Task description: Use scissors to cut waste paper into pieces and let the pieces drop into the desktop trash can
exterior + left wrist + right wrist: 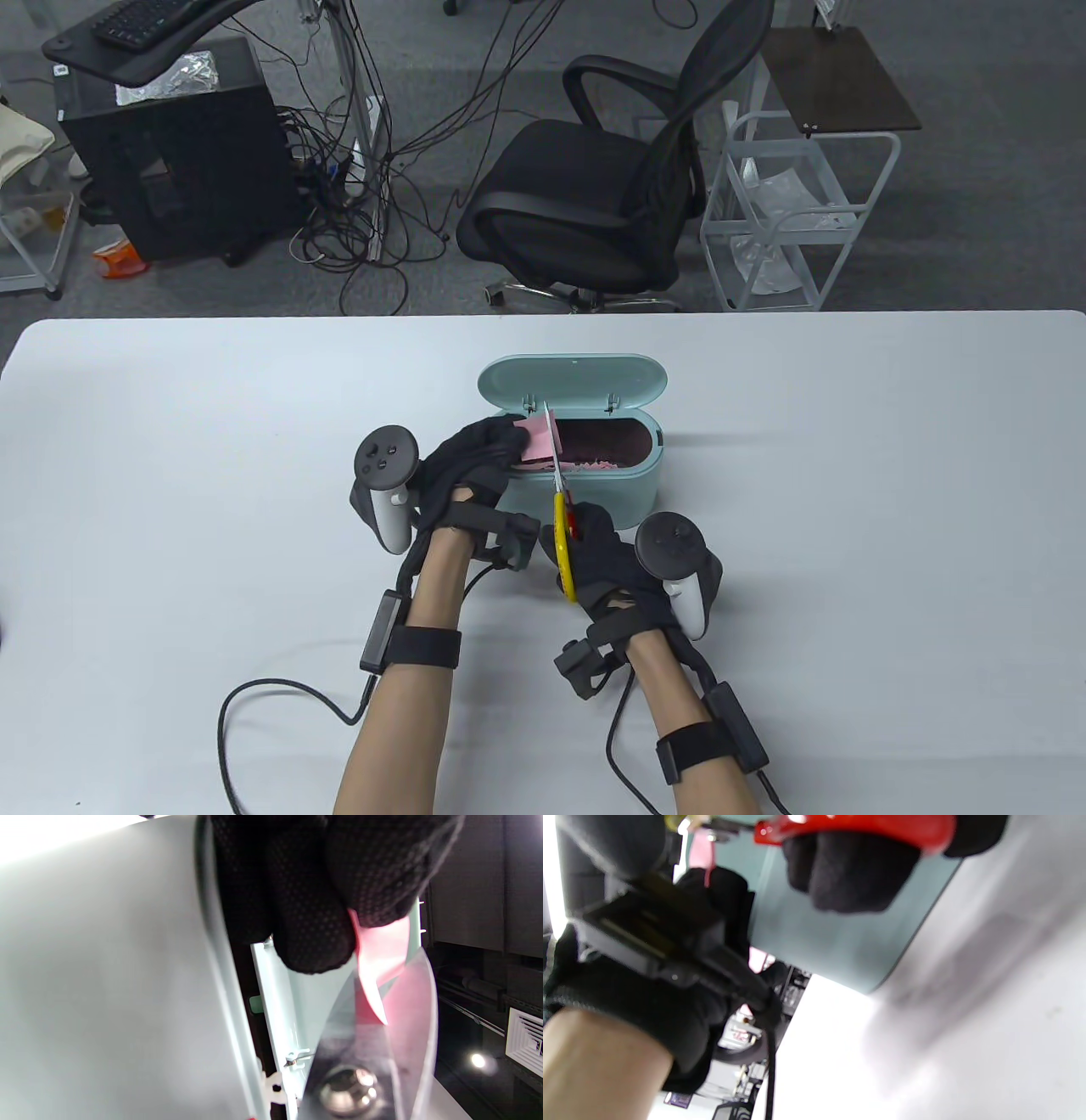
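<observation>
A teal desktop trash can stands mid-table with its lid flipped open behind it; pink paper scraps lie inside. My left hand pinches a pink sheet of paper over the can's left end; in the left wrist view the paper pokes out between my gloved fingers. My right hand grips the scissors by their yellow and red handles, the red handle looped over my fingers. The blades reach over the can into the paper.
The white table stretches wide on both sides of the can. Glove cables trail along its front edge. Beyond the far edge stand a black office chair, a white wire cart and a black cabinet.
</observation>
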